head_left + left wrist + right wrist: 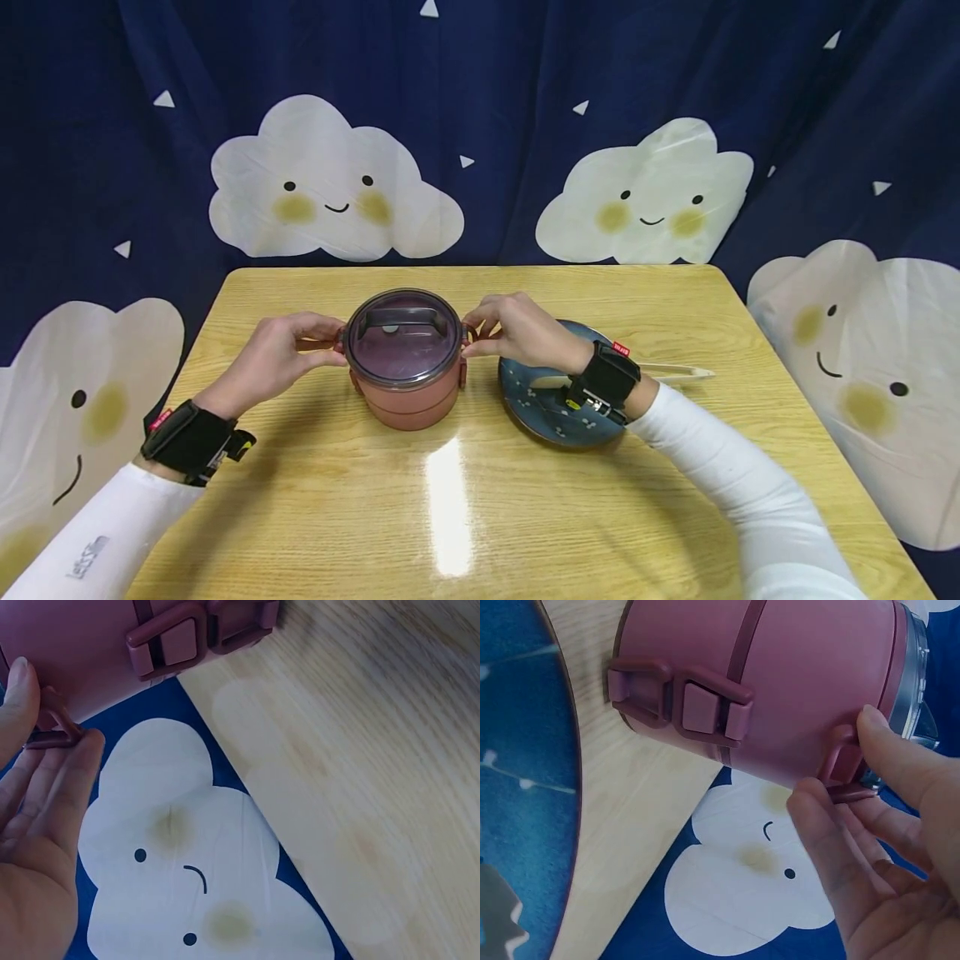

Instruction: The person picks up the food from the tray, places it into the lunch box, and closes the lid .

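Sleeves lower frame; left hand (273,360) and right hand (521,332) pinch side clasps (847,769) of pink lunch box (405,367), frame centre. Likely rigid, light, smooth plastic; grip clasps or lid handle (401,317).

Light wood table (480,517) w/ glare streak, navy curtain backdrop (525,83), smiling white clouds, small white triangles

A round pink two-tier lunch box with a clear lid (405,362) is set mid-table on the pale wooden table (465,517), flanked by the left hand (273,357) and right hand (521,332), with a dark blue patterned plate (551,412) just to its right and wooden tongs (678,372) laid beyond that.
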Available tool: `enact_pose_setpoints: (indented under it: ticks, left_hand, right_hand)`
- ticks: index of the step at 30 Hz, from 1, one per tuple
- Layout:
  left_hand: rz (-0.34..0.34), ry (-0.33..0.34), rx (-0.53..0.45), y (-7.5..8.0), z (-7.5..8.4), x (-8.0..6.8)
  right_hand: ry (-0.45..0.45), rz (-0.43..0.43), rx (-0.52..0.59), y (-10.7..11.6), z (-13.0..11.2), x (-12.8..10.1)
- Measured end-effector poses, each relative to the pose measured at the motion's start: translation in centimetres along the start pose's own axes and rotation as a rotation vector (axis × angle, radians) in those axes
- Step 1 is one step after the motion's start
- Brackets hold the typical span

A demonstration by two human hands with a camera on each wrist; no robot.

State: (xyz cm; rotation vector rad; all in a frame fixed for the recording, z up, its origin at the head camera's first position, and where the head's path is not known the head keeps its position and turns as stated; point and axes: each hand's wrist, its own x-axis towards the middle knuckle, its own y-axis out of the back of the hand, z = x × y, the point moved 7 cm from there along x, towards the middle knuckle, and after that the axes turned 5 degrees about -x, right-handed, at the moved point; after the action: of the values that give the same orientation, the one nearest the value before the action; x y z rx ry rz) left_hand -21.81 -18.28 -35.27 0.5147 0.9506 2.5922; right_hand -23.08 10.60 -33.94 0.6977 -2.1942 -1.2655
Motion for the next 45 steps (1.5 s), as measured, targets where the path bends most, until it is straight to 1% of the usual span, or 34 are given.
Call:
enact_pose_setpoints:
  ticks: [6, 11, 13, 17, 20, 22, 24, 26, 29, 33, 35, 38, 40, 42, 45]
  left_hand:
    - [-0.02, 0.052, -0.037, -0.1, -0.6, 0.2]
    - [-0.024, 0.051, -0.102, -0.2, -0.9, 0.3]
    - [-0.02, 0.048, -0.1, -0.2, -1.0, 0.4]
    - [-0.014, 0.044, -0.065, 0.0, -0.9, 0.3]
    - [-0.033, 0.056, -0.06, 0.0, -0.9, 0.2]
    - [-0.05, 0.075, -0.076, 0.1, -0.9, 0.1]
    - [-0.062, 0.102, -0.091, 0.1, -1.0, -0.1]
    - [-0.067, 0.135, -0.105, 0.2, -1.0, -0.3]
    - [-0.071, 0.202, -0.123, 0.2, -0.8, -0.4]
    - [-0.105, 0.344, -0.181, -0.1, -0.5, -0.5]
    - [-0.136, 0.429, -0.227, -0.2, -0.5, -0.7]
    - [-0.184, 0.533, -0.292, -0.3, -0.5, -0.8]
    - [-0.21, 0.573, -0.329, -0.3, -0.5, -0.8]
    - [-0.236, 0.59, -0.344, -0.3, -0.5, -0.7]
    - [-0.269, 0.594, -0.355, -0.3, -0.4, -0.4]
  right_hand:
    - [-0.014, 0.035, 0.046, -0.4, 0.5, -0.2]
    - [-0.05, 0.059, 0.12, -0.6, 0.9, -0.4]
    - [-0.063, 0.068, 0.132, -0.6, 1.0, -0.5]
    - [-0.074, 0.068, 0.139, -0.6, 1.0, -0.4]
    - [-0.074, 0.048, 0.164, -0.5, 0.9, -0.4]
    - [-0.099, 0.037, 0.187, -0.4, 1.0, -0.5]
    - [-0.154, 0.031, 0.214, -0.3, 1.1, -0.8]
    - [-0.229, 0.033, 0.239, 0.0, 1.3, -1.1]
    - [-0.365, 0.018, 0.303, 0.2, 1.7, -1.5]
    - [-0.557, -0.055, 0.469, -0.3, 2.3, -1.9]
    - [-0.628, -0.091, 0.548, -0.5, 2.6, -1.9]
    - [-0.691, -0.13, 0.616, -0.8, 2.8, -1.9]
    - [-0.722, -0.153, 0.644, -0.9, 2.8, -1.8]
    - [-0.744, -0.17, 0.657, -1.0, 2.7, -1.8]
    - [-0.761, -0.186, 0.666, -1.1, 2.4, -1.6]
